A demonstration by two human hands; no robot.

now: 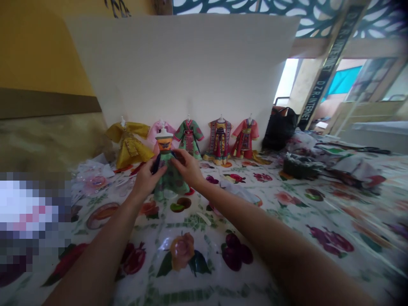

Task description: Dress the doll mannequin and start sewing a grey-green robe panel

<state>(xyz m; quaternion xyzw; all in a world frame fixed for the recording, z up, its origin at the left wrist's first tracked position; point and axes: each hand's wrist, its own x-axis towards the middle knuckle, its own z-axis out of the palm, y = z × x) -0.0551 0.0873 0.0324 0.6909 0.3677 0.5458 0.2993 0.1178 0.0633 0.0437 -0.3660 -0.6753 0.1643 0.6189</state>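
Observation:
A small doll dress with an orange top, a butterfly motif and a green patterned skirt is on a white mini mannequin. It stands upright over the table, close in front of the other dressed mannequins. My left hand is closed on the dress's left side, its thumb against the skirt. On the opposite side, my right hand grips near the waist, where dark blue fabric shows beside the fingers. The far fingertips of both hands are hidden behind the dress.
Behind stand a yellow gown, a pink one, a green robe, a patterned costume and a red robe. A white board backs them. Plastic packets lie left; a black bag and fabric scraps lie right.

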